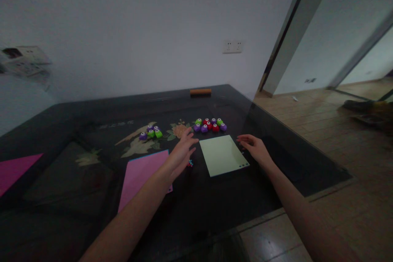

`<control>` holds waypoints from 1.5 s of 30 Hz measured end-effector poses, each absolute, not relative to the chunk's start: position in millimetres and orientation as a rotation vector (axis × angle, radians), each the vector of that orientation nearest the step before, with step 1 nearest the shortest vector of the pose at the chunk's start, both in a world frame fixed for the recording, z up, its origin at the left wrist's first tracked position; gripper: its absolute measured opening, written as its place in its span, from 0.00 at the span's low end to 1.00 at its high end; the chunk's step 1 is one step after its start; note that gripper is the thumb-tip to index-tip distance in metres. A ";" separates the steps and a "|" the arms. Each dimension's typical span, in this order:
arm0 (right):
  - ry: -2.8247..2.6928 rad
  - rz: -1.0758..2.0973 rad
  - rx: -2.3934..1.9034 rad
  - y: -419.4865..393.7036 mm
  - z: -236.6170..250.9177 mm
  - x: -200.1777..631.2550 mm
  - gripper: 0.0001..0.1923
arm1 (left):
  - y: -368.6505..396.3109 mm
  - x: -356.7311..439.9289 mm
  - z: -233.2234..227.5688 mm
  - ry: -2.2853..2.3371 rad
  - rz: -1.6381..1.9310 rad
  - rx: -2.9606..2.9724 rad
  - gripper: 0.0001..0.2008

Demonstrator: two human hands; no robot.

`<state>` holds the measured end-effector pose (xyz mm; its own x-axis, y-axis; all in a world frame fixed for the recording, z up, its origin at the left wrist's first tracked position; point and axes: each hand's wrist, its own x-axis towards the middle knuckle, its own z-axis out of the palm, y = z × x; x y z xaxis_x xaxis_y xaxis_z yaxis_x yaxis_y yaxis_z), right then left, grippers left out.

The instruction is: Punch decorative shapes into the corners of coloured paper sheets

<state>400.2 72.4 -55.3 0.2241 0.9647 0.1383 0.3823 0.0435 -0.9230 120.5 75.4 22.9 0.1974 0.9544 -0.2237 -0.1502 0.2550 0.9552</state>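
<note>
My left hand [183,153] hovers between two sheets of paper, fingers spread, with nothing seen in it. Beneath its edge, small bright pink and blue pieces [190,163] lie partly hidden on the table. To the left, my forearm partly covers a pink sheet [144,176]. A pale green sheet [224,154] with small dark dots along its near right corner lies between my hands. Beside its right edge is my right hand [255,148], its fingers loosely bent and apart from the thumb, with no object visible in it.
Several red, green and purple one-eyed toys [209,125] sit beyond the green sheet. Another cluster of purple and green ones [150,132] stands to the left. A brown cylinder [200,91] lies by the wall on the dark glossy table [233,200]. A magenta sheet [16,168] is far left.
</note>
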 end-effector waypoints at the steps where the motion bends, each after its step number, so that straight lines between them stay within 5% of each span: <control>1: -1.330 0.727 -1.515 73.5 -56.9 401.8 0.13 | 77.1 109.0 23.7 1.046 1.018 1.067 0.26; 9: -1.403 0.574 -1.585 76.7 -59.4 404.4 0.15 | 96.2 -41.1 -21.5 1.482 1.199 2.037 0.14; 13: -1.427 0.435 -1.611 77.2 -51.2 399.1 0.16 | 101.4 -93.6 -40.8 1.684 1.135 2.044 0.14; 19: -1.496 0.302 -1.568 78.0 -19.7 355.2 0.15 | 100.0 -96.5 -36.3 1.604 0.995 2.166 0.11; 26: -1.860 0.620 -1.256 93.5 -4.7 230.0 0.10 | 92.6 -88.9 -33.6 1.456 0.807 2.311 0.08; 31: -2.271 0.638 -1.193 108.2 -20.5 171.4 0.18 | 92.2 -90.8 -30.8 1.420 0.742 2.401 0.09; 35: -2.470 0.537 -1.179 113.3 -30.4 161.1 0.37 | 89.8 -90.4 -27.3 1.429 0.659 2.435 0.10; 38: -2.539 0.464 -1.220 111.8 -34.6 160.3 0.47 | 86.5 -90.0 -27.4 1.517 0.579 2.413 0.19; 41: -2.578 0.397 -1.253 110.0 -36.5 158.4 0.48 | 84.7 -90.3 -29.6 1.643 0.444 2.372 0.30; 45: -2.578 0.361 -1.268 109.9 -38.2 155.8 0.44 | 85.7 -90.7 -31.3 1.687 0.347 2.368 0.30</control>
<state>155.8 109.9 -38.2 -0.5918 0.7986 0.1094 0.7379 0.5914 -0.3253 -90.7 85.7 -31.3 0.3158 0.9464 0.0678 0.8963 -0.3210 0.3060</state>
